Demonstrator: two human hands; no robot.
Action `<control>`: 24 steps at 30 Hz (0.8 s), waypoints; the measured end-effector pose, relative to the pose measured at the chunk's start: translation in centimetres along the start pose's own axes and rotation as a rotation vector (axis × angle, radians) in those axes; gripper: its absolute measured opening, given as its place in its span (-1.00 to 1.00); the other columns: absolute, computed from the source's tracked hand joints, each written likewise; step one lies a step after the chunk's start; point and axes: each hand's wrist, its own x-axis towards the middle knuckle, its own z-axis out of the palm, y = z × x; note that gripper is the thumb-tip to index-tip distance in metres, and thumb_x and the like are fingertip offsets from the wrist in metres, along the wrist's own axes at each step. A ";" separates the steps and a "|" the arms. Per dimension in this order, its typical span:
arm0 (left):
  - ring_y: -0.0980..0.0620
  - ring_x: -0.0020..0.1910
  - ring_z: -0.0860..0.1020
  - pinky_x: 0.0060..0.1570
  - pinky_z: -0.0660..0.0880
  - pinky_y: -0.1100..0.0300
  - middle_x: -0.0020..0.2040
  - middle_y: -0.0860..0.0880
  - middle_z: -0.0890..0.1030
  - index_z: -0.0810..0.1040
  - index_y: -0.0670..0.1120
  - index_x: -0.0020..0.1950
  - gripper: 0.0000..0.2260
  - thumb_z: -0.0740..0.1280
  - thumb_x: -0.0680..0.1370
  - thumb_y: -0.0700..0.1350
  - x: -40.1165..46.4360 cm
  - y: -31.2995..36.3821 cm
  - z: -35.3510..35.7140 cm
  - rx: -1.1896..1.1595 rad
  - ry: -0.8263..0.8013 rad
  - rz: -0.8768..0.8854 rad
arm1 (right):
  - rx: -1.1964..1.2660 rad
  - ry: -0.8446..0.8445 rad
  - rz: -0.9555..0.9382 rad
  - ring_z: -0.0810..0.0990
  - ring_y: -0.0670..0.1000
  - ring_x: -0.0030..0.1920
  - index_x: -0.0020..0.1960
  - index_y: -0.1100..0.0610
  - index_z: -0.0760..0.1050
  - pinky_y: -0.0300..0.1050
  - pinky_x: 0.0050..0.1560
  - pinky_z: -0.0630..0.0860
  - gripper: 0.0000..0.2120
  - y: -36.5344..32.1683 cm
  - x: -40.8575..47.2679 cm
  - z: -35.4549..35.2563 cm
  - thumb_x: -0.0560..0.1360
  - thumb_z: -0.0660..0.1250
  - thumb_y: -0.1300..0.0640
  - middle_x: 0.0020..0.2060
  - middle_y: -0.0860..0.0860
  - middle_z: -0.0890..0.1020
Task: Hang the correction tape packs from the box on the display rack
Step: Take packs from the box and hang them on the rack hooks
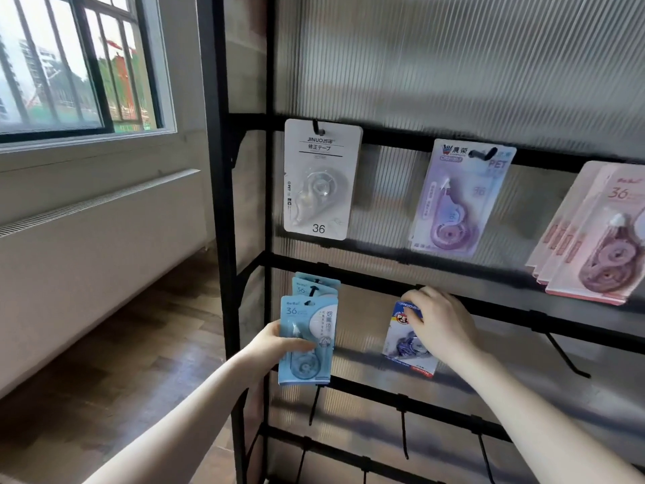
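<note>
— Where did we stand?
— Our right hand (441, 321) pinched the top of the dark blue pack (406, 338) up at the middle rail (488, 309); our left hand (279, 344) gripped a light blue pack (307, 340), upright, just below its hook (313, 291).
— And the dark pack's hook?
— Hidden behind our fingers (the box was out of view too).

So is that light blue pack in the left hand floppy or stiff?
Probably fairly stiff: the light blue pack stays flat though the left hand grips only one edge. Likely light too. Its glossy plastic blister may be a bit slippery.
</note>
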 end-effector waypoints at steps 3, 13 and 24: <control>-0.17 0.01 0.66 0.05 0.57 -0.04 0.03 -0.15 0.68 0.50 -0.20 0.17 -0.54 0.46 0.30 -0.17 0.2 -0.4 -0.2 -0.022 -0.010 0.003 | 0.016 0.025 0.019 0.56 0.12 -0.01 0.07 0.10 0.59 -0.08 -0.05 0.44 -0.84 0.0 -0.1 0.3 0.51 0.30 0.17 -0.06 0.04 0.61; -0.19 -0.07 0.67 0.01 0.60 -0.05 -0.04 -0.18 0.69 0.54 -0.20 0.08 -0.59 0.45 0.26 -0.18 1.9 -0.4 -1.2 -0.031 0.049 -0.022 | 0.040 0.106 0.023 0.59 0.14 -0.10 -0.04 0.13 0.62 0.00 -0.09 0.51 -0.89 0.3 -0.4 1.1 0.46 0.36 0.23 -0.14 0.04 0.64; -0.03 -0.12 0.68 -0.10 0.59 0.12 -0.08 -0.07 0.70 0.55 -0.11 0.06 -0.72 0.47 0.40 -0.31 4.3 -0.4 -1.2 0.099 0.162 0.015 | 0.036 0.160 0.000 0.60 0.14 -0.19 -0.11 0.13 0.63 -0.01 -0.18 0.52 -0.93 0.6 -0.4 1.4 0.41 0.43 0.24 -0.22 0.04 0.63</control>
